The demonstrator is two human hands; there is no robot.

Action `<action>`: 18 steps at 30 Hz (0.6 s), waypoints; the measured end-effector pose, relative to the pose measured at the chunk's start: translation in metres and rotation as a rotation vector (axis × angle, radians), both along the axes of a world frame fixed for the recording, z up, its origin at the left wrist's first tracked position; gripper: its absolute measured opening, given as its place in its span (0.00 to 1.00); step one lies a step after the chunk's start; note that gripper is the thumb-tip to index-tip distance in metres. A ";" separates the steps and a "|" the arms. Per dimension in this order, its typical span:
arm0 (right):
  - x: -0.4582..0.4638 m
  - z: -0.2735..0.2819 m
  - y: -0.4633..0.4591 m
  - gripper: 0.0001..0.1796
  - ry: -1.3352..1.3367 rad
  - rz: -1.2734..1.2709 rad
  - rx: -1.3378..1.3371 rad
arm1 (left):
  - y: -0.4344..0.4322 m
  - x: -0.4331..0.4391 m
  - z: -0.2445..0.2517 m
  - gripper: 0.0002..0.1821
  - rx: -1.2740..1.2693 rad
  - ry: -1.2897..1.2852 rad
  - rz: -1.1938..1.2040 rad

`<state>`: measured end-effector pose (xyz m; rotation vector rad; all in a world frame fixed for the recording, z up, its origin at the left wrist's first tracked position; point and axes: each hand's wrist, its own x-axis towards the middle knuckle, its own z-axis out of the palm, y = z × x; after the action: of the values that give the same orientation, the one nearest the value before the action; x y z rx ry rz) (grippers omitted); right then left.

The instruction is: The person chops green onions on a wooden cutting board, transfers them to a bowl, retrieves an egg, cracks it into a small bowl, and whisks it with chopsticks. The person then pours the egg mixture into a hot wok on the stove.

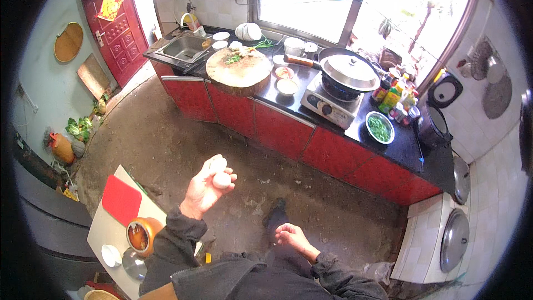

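Two white eggs (222, 180) rest in my left hand (200, 193), which is turned palm up above the floor with its fingers curled round them. Lower down, close to my leg, my right hand (294, 237) has its fingers loosely folded together, and nothing shows in it. To the left of my left forearm is a small table (100, 225). It carries a red board (121, 200), an orange-brown jar (143, 235), a white bowl (111, 255) and a round metal lid (135, 264), partly hidden by my sleeve.
Along the window runs a black countertop (304, 79) over red cabinets. A lidded frying pan (349, 68) sits on a gas stove (332, 104). Chopped greens fill a bowl (379, 128) beside it. Farther left are a round wooden chopping block (239, 68) and a sink (183, 48).
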<state>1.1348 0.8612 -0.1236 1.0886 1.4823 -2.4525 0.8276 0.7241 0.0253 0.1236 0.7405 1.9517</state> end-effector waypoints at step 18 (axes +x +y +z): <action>-0.295 0.023 0.263 0.09 0.041 -0.043 0.134 | 0.294 -0.319 -0.058 0.13 -0.316 0.087 -0.023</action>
<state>0.8403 1.1237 -0.1007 1.1092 1.6741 -2.4491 0.5083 1.0183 -0.0322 0.0245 1.0901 1.7921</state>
